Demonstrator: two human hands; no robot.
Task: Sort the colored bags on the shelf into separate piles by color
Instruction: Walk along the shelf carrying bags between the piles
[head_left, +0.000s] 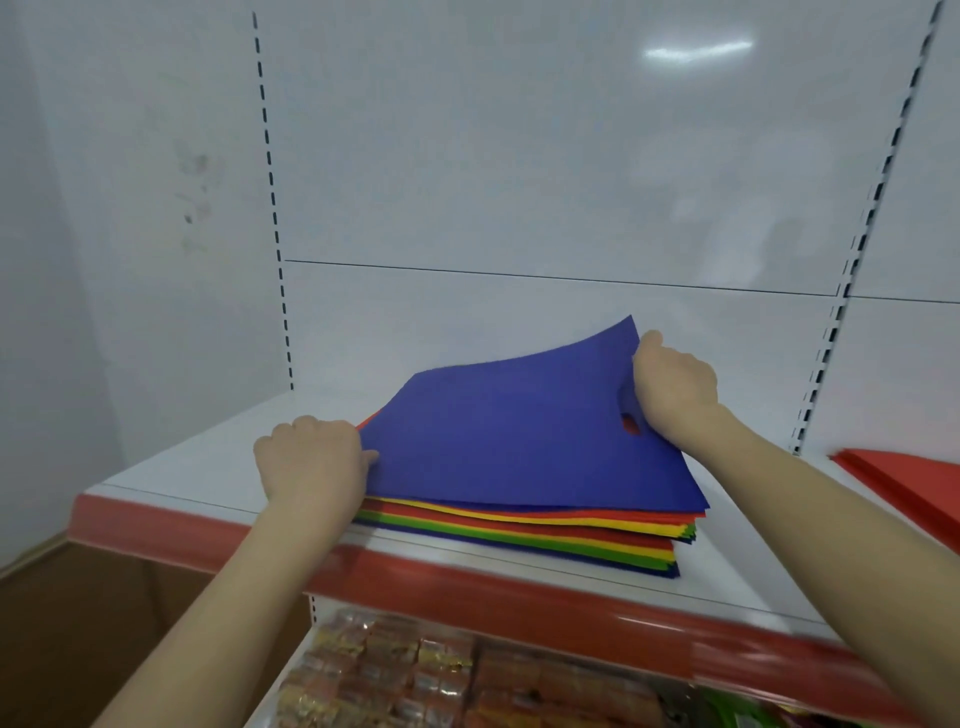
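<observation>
A mixed stack of flat bags (519, 535) in red, yellow, green and blue lies on the white shelf (218, 457). The top blue bag (509, 436) is lifted at its far right corner. My right hand (672, 392) grips that bag's right edge by the handle cutout. My left hand (314, 460) pinches the blue bag's left edge, fingers curled. A separate pile of red bags (904, 480) lies on the shelf at the right.
The shelf has a red front strip (467, 592) and a white back panel (519, 156) with slotted uprights. Below it, a lower shelf holds packaged goods (389, 670). Bare shelf surface lies left of the stack.
</observation>
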